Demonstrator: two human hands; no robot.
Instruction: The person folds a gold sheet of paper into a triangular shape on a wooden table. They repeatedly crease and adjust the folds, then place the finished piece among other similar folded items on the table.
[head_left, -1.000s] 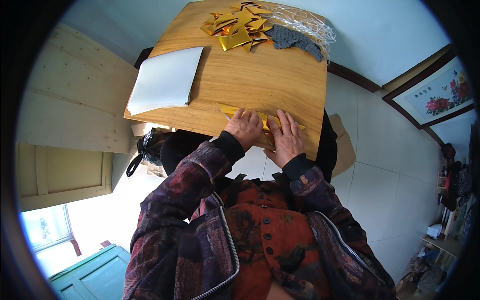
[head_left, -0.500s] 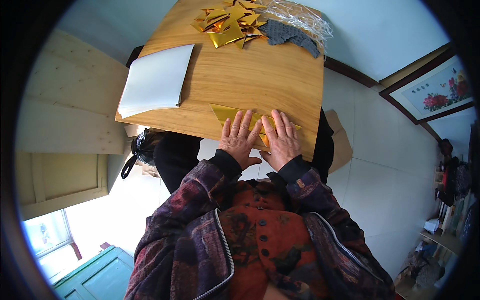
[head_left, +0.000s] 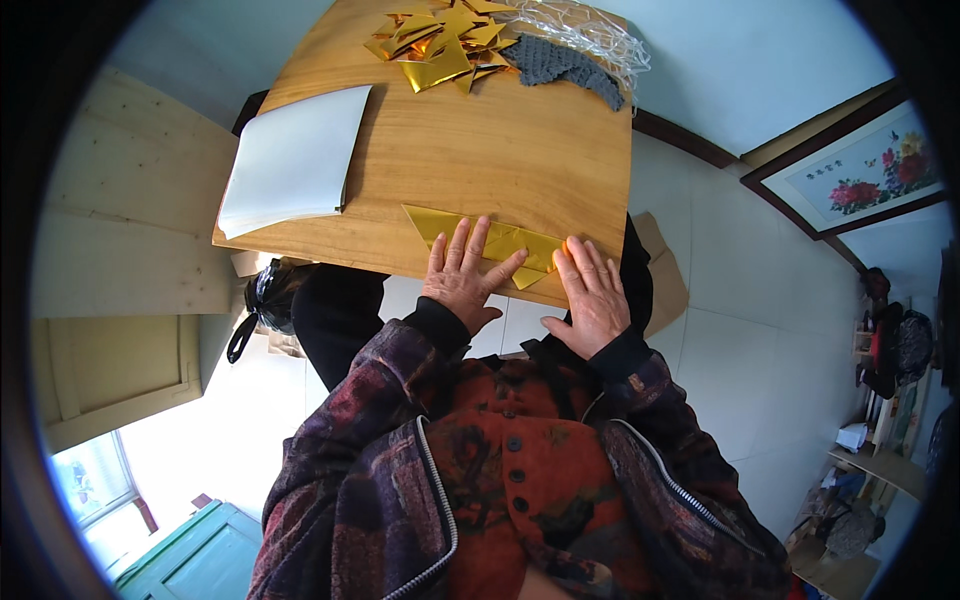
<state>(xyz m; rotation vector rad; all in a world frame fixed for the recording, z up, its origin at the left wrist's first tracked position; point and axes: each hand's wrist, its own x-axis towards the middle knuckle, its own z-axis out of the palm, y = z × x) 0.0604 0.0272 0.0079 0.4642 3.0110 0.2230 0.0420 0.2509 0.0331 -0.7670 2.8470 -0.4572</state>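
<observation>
The folded gold foil [head_left: 510, 240] lies slantwise near the front edge of the surface [head_left: 480, 150], its lower corner close to that edge — the left hand [head_left: 460, 287] rests on it with fingers spread flat, gripping nothing, and the right hand [head_left: 595, 307], likewise flat and holding nothing, has its fingertips at the foil's right end. Uneven pressure from the 2 hands could skew or wrinkle the thin foil, and a fingertip dragging backward could slide it over the edge — if the left hand lifted, a loose crease might spring up
</observation>
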